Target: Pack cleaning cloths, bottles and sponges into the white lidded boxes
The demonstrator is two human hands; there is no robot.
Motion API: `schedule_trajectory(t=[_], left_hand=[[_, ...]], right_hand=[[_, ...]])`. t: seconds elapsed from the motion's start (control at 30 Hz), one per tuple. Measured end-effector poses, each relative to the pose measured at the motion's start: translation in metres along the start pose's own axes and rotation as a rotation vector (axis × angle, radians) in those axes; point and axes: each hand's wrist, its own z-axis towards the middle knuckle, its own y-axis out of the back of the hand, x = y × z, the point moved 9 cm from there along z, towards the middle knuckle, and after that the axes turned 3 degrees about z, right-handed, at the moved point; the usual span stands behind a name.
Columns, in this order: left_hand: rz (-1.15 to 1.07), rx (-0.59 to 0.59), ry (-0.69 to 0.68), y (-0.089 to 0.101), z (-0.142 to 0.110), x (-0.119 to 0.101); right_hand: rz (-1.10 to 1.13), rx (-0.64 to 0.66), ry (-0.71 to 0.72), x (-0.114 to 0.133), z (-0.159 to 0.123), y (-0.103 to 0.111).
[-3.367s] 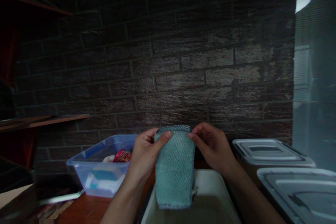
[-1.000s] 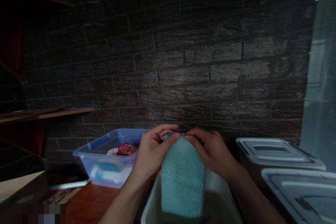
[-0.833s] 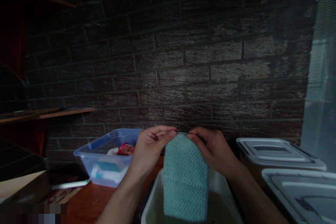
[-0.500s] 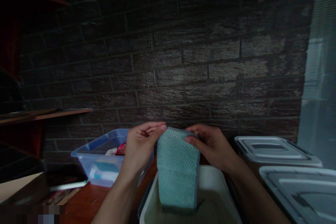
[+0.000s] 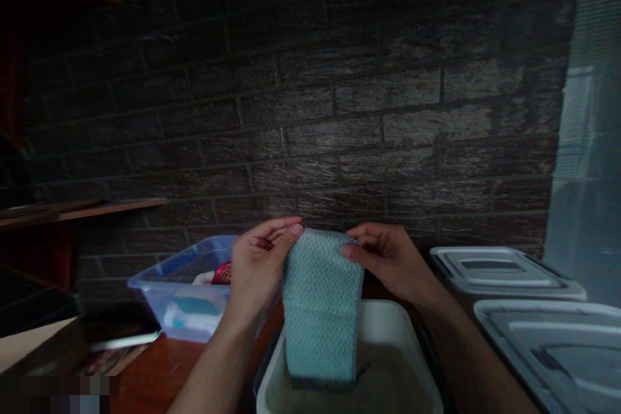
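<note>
A pale green textured cloth (image 5: pixel 323 310) with a dark checked edge hangs upright between my hands. My left hand (image 5: pixel 262 255) pinches its top left corner between thumb and fingers. At the top right, my right hand (image 5: pixel 388 259) grips the edge, thumb on the near face and fingers behind. Below hangs the cloth's lower end, over a white plastic tub (image 5: pixel 388 323). Whether the cloth's bottom touches the inside of the tub, I cannot tell. A small dark strand (image 5: pixel 362 372) shows beside the cloth's lower right corner.
Left of the tub, a clear bluish plastic bin (image 5: pixel 182 297) holds a red item and white items. Two lidded containers, with a rear lid (image 5: pixel 504 268) and a near lid (image 5: pixel 557 349), stand at right. A cardboard box (image 5: pixel 39 349) and a wooden shelf (image 5: pixel 111 208) are at left; a brick wall (image 5: pixel 310 136) rises behind.
The cloth and both hands sit slightly further left and higher in the picture, while the whole scene has shifted a little the same way. Both hands keep their hold on the cloth.
</note>
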Motion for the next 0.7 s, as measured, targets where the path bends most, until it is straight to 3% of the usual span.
schedule_trajectory(t=[0.1,0.23,0.47,0.7], left_hand=[[0.034,0.067,-0.020,-0.013,-0.007,-0.003],[0.032,0.240,-0.007,-0.038,-0.020,-0.002],[-0.065,0.395,0.113,-0.051,-0.020,0.010],[0.066,0.297,-0.005,-0.048,-0.020,0.007]], right_hand=[[-0.147,0.026,0.050,0.007,-0.002,-0.006],[-0.392,0.060,0.141,0.014,-0.005,-0.018],[-0.543,-0.001,0.145,0.013,-0.005,-0.008],[-0.489,0.005,0.136,0.014,-0.005,-0.012]])
